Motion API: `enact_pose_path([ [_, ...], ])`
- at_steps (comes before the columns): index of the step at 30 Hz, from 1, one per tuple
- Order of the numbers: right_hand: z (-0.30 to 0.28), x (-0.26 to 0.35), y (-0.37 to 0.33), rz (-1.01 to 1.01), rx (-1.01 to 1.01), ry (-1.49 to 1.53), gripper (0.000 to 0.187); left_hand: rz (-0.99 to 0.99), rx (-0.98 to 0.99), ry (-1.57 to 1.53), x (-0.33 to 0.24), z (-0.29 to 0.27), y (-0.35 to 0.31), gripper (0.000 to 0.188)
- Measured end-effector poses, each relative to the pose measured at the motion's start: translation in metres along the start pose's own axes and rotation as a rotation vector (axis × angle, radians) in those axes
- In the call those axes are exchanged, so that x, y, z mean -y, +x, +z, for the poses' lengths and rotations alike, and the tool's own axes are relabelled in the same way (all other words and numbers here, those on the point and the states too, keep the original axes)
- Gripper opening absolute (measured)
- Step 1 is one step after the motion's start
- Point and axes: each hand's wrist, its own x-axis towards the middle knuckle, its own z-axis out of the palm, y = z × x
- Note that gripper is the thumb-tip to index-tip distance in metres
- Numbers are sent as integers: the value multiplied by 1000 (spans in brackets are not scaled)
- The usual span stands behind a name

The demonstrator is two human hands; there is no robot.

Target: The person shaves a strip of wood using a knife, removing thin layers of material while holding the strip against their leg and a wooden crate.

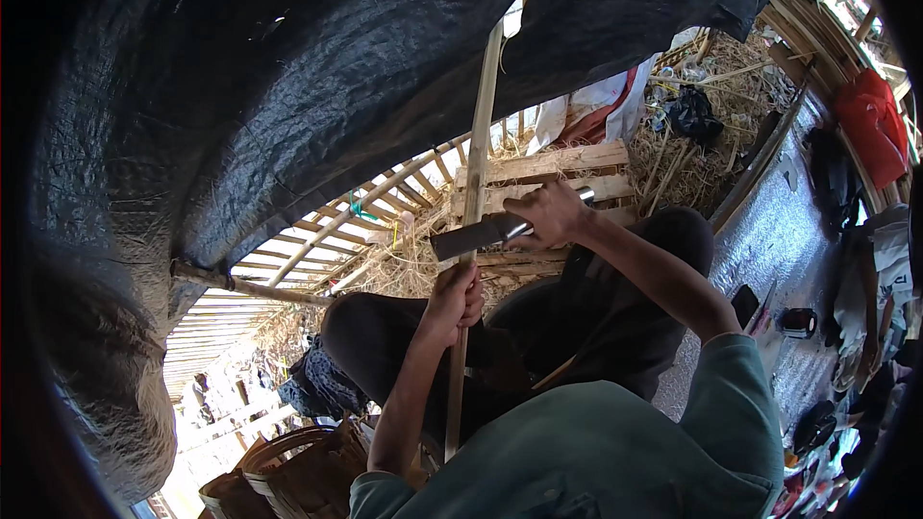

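Note:
A long, pale bamboo strip (pixel 484 106) runs upward from my lap toward the black sheeting. My left hand (pixel 452 300) is closed around it, just below a broad-bladed knife. My right hand (pixel 550 215) grips the handle of that knife (pixel 464 239), and a shiny handle end shows past the fist. The dark blade lies crosswise over the strip, a little above my left fist. Exactly how the cutting edge meets the bamboo cannot be made out. My legs in dark trousers are bent on both sides of the strip.
Black plastic sheeting (pixel 317 135) hangs low over the upper left. Wooden planks (pixel 548 165) lie ahead among shavings (pixel 663 159), beside a bamboo slat fence (pixel 317 235). At right are a phone (pixel 745 306) and a red bag (pixel 873 125). Woven baskets (pixel 298 471) stand at lower left.

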Motion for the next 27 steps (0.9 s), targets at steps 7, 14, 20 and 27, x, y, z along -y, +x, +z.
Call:
enact_pose_path([
  [7, 8, -10, 4, 104, -63, 113, 48, 36, 41, -23, -10, 2, 5, 24],
  [14, -2, -55, 29, 747, -174, 65, 50, 51, 29, -2, -15, 5, 0, 24],
  [20, 0, 13, 21, 231, -33, 127, 46, 18, -5, 15, -15, -4, -1, 24],
  [27, 5, -1, 7, 3, 72, 94, 52, -12, -4, -7, -15, -3, -2, 24],
])
